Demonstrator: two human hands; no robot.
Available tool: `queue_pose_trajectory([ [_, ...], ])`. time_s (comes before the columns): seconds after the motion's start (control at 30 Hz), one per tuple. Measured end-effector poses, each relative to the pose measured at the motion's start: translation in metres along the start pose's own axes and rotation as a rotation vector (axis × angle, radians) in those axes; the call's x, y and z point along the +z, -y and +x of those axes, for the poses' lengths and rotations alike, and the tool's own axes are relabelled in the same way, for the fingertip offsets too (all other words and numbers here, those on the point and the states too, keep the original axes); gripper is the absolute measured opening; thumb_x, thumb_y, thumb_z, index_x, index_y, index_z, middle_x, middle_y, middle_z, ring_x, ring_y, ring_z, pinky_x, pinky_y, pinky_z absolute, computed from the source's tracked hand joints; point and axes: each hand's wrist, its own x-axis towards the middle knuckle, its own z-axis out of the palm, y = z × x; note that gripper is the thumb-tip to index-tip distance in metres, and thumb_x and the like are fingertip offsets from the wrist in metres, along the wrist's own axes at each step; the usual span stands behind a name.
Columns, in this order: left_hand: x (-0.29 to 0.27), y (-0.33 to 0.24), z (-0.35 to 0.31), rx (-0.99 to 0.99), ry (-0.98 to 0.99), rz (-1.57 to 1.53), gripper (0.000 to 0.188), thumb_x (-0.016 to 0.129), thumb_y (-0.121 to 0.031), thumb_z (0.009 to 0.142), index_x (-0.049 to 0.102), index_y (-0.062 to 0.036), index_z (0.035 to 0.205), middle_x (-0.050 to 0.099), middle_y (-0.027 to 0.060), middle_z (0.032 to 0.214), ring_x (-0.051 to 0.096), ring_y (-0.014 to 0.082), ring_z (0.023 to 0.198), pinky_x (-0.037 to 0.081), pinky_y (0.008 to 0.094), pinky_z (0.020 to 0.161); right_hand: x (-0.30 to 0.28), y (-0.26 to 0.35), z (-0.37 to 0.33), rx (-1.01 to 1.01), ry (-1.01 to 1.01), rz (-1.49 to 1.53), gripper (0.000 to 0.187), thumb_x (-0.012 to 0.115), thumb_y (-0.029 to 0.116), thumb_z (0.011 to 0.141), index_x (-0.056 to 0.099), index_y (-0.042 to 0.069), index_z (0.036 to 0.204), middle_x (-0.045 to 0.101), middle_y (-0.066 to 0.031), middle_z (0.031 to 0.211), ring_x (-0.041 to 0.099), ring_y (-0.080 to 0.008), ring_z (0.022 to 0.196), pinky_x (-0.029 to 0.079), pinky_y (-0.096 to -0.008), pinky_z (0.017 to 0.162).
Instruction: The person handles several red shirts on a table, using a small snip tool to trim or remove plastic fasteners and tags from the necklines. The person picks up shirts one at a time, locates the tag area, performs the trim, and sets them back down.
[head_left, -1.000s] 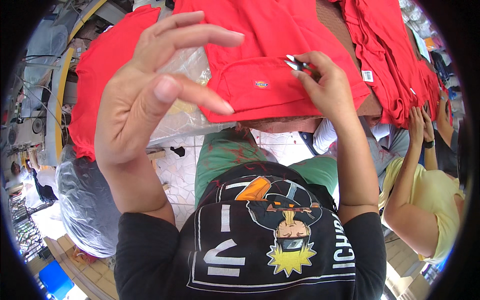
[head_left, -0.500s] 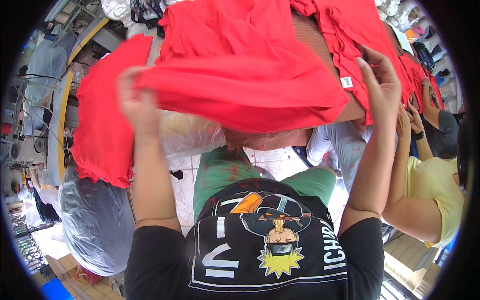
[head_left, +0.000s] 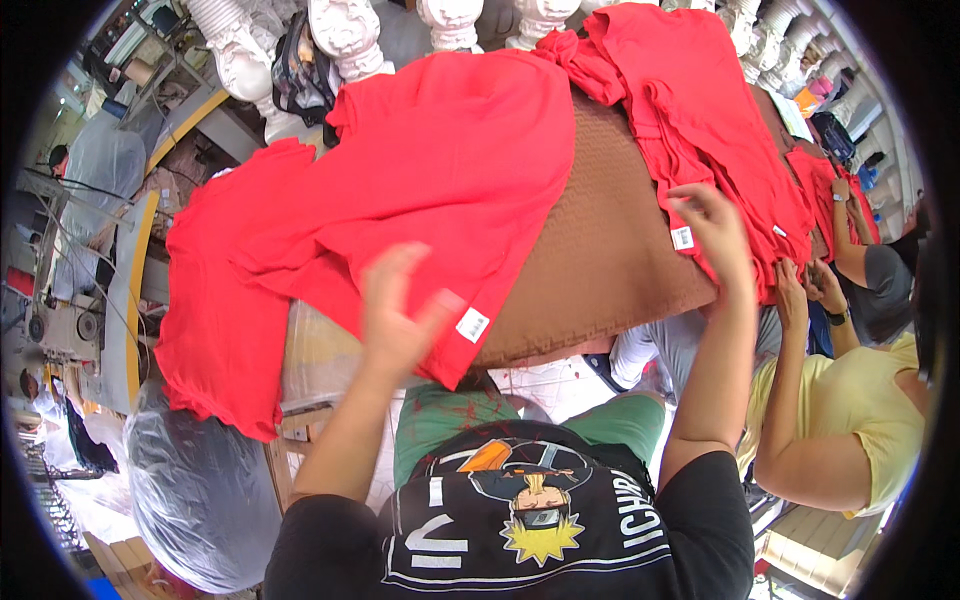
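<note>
A red garment (head_left: 430, 190) lies spread over the left part of the brown-covered table (head_left: 590, 230), its near corner with a white tag (head_left: 472, 324) hanging at the front edge. My left hand (head_left: 395, 315) is over that near corner, fingers spread and holding nothing; slight blur hides whether it touches the cloth. At the right, my right hand (head_left: 718, 238) hovers at the near end of a pile of red garments (head_left: 690, 110), beside another white tag (head_left: 682, 238). Its fingers are loosely bent and apart, with nothing seen between them.
More red cloth (head_left: 220, 330) hangs over the table's left side, above a clear plastic-wrapped bundle (head_left: 200, 490). White balusters (head_left: 345, 35) line the far side. On the right, a person in a yellow top (head_left: 840, 420) handles red garments; another person works beyond.
The red garment has dropped from my left hand and now lies flat, extending left. My left hand has moved right and nearer. My right hand has come slightly left and nearer.
</note>
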Motion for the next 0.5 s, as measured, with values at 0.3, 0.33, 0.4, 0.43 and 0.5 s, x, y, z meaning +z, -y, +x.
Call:
queue_pose_trajectory([
  [0.3, 0.003, -0.013, 0.015, -0.138, 0.372, -0.370, 0.010, 0.067, -0.008, 0.085, 0.061, -0.0014, 0.088, 0.060, 0.0064, 0.085, 0.059, 0.0149, 0.072, 0.048, 0.0278, 0.066, 0.120, -0.057, 0.124, 0.343, -0.049, 0.282, 0.028, 0.063, 0.021, 0.089, 0.068, 0.007, 0.113, 0.066, -0.0052, 0.084, 0.060, -0.0166, 0.074, 0.048, -0.0333, 0.067],
  [0.33, -0.006, -0.015, 0.016, -0.170, 0.362, -0.392, 0.009, 0.067, -0.007, 0.085, 0.060, -0.0015, 0.088, 0.060, 0.0066, 0.086, 0.059, 0.0147, 0.073, 0.048, 0.0283, 0.066, 0.124, -0.051, 0.135, 0.407, -0.057, 0.364, 0.028, 0.063, 0.022, 0.089, 0.067, 0.009, 0.114, 0.063, -0.0017, 0.078, 0.057, -0.0140, 0.066, 0.046, -0.0319, 0.060],
  [0.4, -0.018, -0.016, 0.018, -0.231, 0.344, -0.441, 0.008, 0.066, -0.006, 0.085, 0.060, -0.0016, 0.087, 0.060, 0.0071, 0.088, 0.059, 0.0142, 0.074, 0.049, 0.0294, 0.068, 0.132, -0.044, 0.146, 0.480, -0.048, 0.492, 0.026, 0.064, 0.023, 0.090, 0.066, 0.011, 0.113, 0.056, 0.0031, 0.068, 0.048, -0.0091, 0.055, 0.039, -0.0275, 0.048],
  [0.43, -0.023, -0.011, 0.015, -0.222, 0.311, -0.457, 0.008, 0.064, -0.005, 0.087, 0.058, -0.0018, 0.091, 0.060, 0.0072, 0.090, 0.058, 0.0116, 0.080, 0.049, 0.0278, 0.072, 0.141, -0.028, 0.146, 0.488, -0.009, 0.543, 0.023, 0.064, 0.024, 0.090, 0.066, 0.012, 0.109, 0.052, 0.0044, 0.065, 0.043, -0.0068, 0.050, 0.033, -0.0245, 0.044],
  [0.5, -0.019, -0.001, 0.016, -0.192, 0.145, -0.528, 0.010, 0.063, -0.005, 0.088, 0.057, -0.0014, 0.095, 0.060, 0.0063, 0.092, 0.057, 0.0098, 0.085, 0.047, 0.0266, 0.076, 0.146, -0.018, 0.142, 0.449, 0.096, 0.626, 0.018, 0.067, 0.028, 0.088, 0.066, 0.015, 0.100, 0.049, 0.0058, 0.060, 0.039, -0.0048, 0.045, 0.029, -0.0217, 0.039],
])
